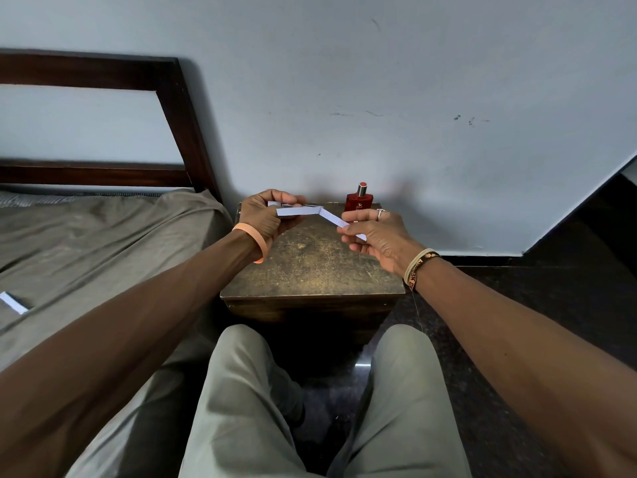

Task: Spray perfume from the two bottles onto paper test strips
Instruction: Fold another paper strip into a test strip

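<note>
A bent paper test strip (300, 211) is pinched at its ends by the left hand (265, 219) and the right hand (375, 232) above the wooden bedside table (310, 267), and is best straightened and held by one tip before the red perfume bottle (358, 201) behind is lifted.

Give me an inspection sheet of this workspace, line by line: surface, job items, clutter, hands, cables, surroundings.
Surface: small wooden table, top worn and scuffed.
Job's things: red perfume bottle upright at the table's back edge by the wall; bent white paper strip held above the table; second bottle not seen.
Clutter: white paper piece lying on the bed.
Hands: left hand pinches one end of the strip; right hand pinches the other end.
Cables: nothing seen.
Surroundings: bed with dark headboard to the left; pale wall behind; dark floor.
</note>
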Demonstrator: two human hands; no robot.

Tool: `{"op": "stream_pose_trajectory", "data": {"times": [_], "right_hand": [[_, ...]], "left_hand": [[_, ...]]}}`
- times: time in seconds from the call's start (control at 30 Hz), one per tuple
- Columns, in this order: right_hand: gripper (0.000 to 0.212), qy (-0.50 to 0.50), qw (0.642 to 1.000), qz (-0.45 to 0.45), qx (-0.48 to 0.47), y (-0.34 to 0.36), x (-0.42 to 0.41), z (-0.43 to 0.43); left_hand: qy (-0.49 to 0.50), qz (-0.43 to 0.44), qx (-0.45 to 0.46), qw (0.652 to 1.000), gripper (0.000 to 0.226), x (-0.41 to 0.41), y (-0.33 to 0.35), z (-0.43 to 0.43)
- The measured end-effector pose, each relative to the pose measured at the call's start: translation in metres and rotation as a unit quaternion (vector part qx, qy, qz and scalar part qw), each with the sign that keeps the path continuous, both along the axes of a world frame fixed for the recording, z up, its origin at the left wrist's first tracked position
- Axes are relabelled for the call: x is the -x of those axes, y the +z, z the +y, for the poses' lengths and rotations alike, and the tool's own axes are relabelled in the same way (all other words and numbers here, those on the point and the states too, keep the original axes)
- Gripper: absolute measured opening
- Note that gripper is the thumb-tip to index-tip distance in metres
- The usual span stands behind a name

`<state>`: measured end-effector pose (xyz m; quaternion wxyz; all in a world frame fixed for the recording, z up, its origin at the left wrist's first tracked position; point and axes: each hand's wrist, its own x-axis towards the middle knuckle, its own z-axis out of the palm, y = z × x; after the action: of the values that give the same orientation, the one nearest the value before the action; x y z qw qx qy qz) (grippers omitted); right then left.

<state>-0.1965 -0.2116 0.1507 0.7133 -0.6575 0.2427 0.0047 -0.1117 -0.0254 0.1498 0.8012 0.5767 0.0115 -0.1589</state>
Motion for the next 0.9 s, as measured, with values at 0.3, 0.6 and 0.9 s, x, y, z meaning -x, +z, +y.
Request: {"op": "stream_pose_trajectory", "data": {"times": [0.3,0.6,0.9], "right_hand": [[0.014,0.083,0.986,0.025,0.142,0.001,-0.006,0.009],[0.042,0.100,0.990,0.044,0.093,-0.005,-0.006,0.001],[0.014,0.072,0.995,0.010,0.072,-0.005,-0.001,0.004]], "left_hand": [[-0.081,-0.158,-0.140,0.974,0.016,0.014,0.004,-0.014],[-0.106,-0.143,-0.107,0.978,0.014,0.016,0.002,-0.012],[-0.087,-0.125,-0.119,0.981,0.087,0.010,-0.004,-0.007]]}}
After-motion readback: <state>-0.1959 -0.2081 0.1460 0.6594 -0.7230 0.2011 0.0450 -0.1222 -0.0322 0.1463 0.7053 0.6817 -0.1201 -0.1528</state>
